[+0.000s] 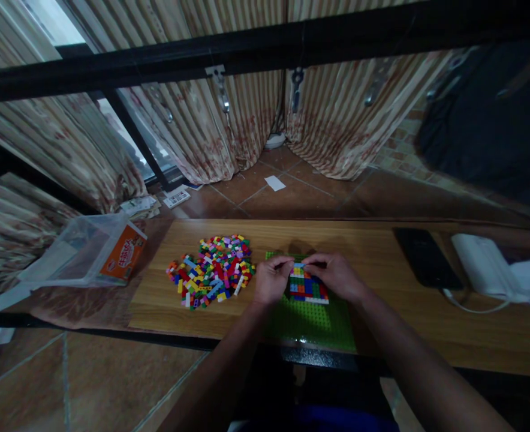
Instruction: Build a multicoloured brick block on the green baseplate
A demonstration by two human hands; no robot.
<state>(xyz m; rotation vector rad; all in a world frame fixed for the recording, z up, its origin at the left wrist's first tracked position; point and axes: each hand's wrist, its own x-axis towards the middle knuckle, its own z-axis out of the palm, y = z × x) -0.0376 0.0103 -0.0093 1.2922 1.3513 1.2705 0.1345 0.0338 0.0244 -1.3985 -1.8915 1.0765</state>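
One orange label [123, 254] at left cannot be read; light-blue brick [298, 264], partly hidden, is pinched by left hand [271, 279] and right hand [337, 275].

The person's bare left forearm [226, 359] slants up and inward from the lower edge of the view, and the bare right forearm [409, 354] mirrors it. The bare left hand [271, 280] and bare right hand [337, 277] are nearly level, close but apart, their bent fingers [315, 258] pointing inward. Whether either grip is closed is too small to tell.
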